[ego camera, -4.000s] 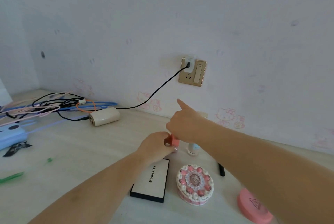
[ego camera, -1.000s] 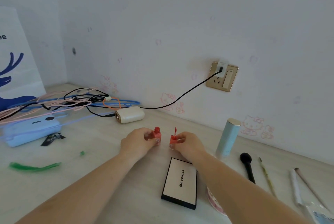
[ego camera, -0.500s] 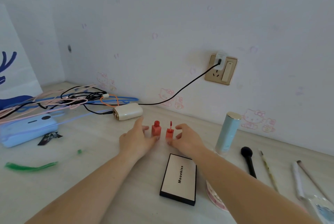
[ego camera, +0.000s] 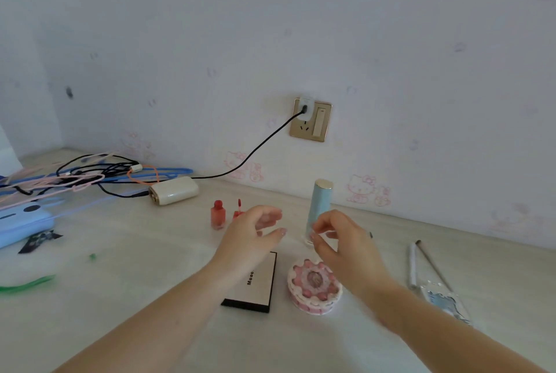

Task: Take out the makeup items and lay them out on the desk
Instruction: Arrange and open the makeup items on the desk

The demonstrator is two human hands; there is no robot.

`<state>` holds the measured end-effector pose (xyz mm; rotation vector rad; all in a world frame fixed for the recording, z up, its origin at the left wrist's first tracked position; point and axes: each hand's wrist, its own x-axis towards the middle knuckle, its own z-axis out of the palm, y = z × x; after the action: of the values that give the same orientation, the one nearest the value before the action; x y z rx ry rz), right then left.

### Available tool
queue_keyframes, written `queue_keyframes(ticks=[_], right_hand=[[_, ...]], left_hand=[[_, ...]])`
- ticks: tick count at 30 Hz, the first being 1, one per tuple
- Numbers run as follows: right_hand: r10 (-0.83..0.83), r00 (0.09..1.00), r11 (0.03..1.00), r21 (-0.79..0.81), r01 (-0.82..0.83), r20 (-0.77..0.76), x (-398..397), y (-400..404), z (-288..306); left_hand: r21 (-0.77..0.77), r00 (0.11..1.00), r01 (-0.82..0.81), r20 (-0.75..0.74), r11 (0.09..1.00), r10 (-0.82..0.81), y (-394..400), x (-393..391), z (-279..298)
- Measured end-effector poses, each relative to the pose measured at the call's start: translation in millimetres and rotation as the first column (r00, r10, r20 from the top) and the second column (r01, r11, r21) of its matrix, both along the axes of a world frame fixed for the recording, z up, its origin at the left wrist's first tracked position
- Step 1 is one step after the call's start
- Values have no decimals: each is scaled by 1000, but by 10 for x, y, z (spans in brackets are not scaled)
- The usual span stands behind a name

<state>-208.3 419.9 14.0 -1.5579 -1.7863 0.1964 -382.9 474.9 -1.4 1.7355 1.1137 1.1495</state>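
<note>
1. The red bottle [ego camera: 217, 218] and its applicator [ego camera: 237, 210] stand upright on the desk [ego camera: 135, 282], left of the teal tube [ego camera: 319, 210]; small, light, easily tipped (best pinched low on the body).
2. Half a second ago both hands flanked them; now the left hand [ego camera: 249, 237] and right hand [ego camera: 343, 240] hover apart, fingers loosely curled, holding nothing.

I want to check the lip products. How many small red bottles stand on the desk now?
2. One red bottle stands in full view left of the left hand. The second red bottle is just right of it, partly hidden behind that hand. More may be hidden behind the hands.
</note>
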Motion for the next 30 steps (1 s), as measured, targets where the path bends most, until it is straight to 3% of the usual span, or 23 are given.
queue_keyframes(ticks=[4,6,12,16,23,30], right_hand=[[-110,944,991,37,127,-310,110,73,107],[-133,909,989,4,146,-394,170,192,121],[-98,930,987,-153,46,-353,134,490,13],[-107,899,989,-136,53,-425,51,578,-19],[-72,850,997,-67,44,-522,-160,706,74],[-19,839,1000,-12,15,-543,-322,765,204]], left_hand=[[-68,998,-15,-69,998,10,182,321,10],[-96,997,-22,-81,995,14,271,489,-9],[-78,988,0,-155,997,-12,430,745,-129],[-49,985,-75,-162,996,67,461,789,-146],[29,982,-182,-43,983,183,436,729,-80],[106,986,-164,-21,981,167,398,540,30]])
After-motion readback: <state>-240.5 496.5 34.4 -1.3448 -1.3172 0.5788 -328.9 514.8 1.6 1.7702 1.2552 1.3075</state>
